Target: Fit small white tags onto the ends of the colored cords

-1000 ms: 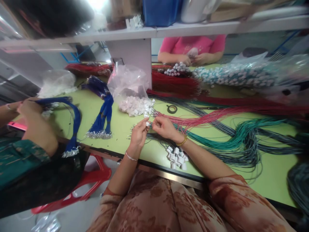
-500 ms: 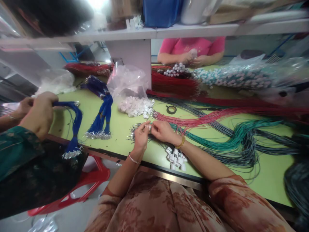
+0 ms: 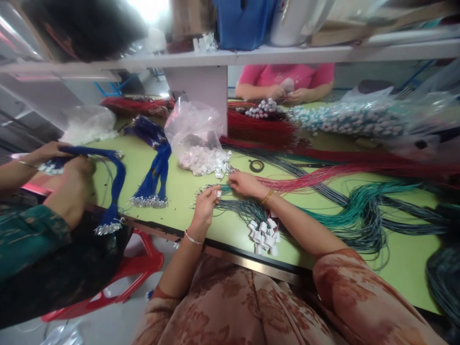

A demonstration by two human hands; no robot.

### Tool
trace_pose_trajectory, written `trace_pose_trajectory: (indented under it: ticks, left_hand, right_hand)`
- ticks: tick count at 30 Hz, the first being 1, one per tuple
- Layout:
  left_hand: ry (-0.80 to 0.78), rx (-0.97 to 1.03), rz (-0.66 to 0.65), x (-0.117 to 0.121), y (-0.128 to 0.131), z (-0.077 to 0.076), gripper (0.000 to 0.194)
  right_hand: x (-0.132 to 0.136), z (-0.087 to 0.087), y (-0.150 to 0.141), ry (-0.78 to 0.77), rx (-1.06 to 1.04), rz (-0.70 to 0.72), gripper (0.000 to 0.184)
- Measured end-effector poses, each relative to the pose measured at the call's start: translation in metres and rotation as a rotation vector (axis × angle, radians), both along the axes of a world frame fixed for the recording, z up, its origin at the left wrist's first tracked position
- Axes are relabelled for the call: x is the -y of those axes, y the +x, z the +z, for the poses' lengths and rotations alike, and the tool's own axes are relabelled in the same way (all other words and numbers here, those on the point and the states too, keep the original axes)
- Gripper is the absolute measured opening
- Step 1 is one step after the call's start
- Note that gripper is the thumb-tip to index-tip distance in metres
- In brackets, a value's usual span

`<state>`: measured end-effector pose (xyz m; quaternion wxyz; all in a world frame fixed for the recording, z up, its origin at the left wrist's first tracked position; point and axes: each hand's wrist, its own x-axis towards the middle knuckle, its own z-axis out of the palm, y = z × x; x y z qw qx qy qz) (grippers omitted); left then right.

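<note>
One white piece (image 3: 218,194) above a green table (image 3: 226,230).
Left hand (image 3: 204,206): thumb and finger pinch the piece, beside green cords (image 3: 359,196). Right hand (image 3: 247,185): fingers curled near pink cords (image 3: 305,181); from here, I cannot tell its hold.

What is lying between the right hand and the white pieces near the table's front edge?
In the head view, dark wires run between the right hand and the white pieces.
</note>
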<state>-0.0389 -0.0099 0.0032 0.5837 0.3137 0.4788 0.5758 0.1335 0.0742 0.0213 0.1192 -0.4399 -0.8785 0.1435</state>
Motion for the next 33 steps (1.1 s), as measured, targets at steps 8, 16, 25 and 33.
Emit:
trace_pose_trajectory:
  ticks: [8, 16, 25, 33]
  left_hand:
    - [-0.008, 0.033, 0.006, 0.002, -0.002, 0.007, 0.024]
    - [-0.014, 0.074, -0.061, -0.001, 0.005, 0.002, 0.024]
    - [0.076, 0.162, -0.028, 0.0, 0.009, 0.009, 0.021]
    - [0.089, 0.314, 0.003, -0.005, 0.01, 0.019, 0.011]
  right_hand:
    - [-0.009, 0.009, 0.016, -0.088, -0.175, -0.001, 0.01]
    - [-0.016, 0.025, -0.014, -0.273, -0.564, 0.05, 0.014]
    - [0.008, 0.056, -0.047, -0.404, -0.715, 0.111, 0.011]
    - [0.03, 0.028, -0.013, -0.392, -0.74, -0.074, 0.019]
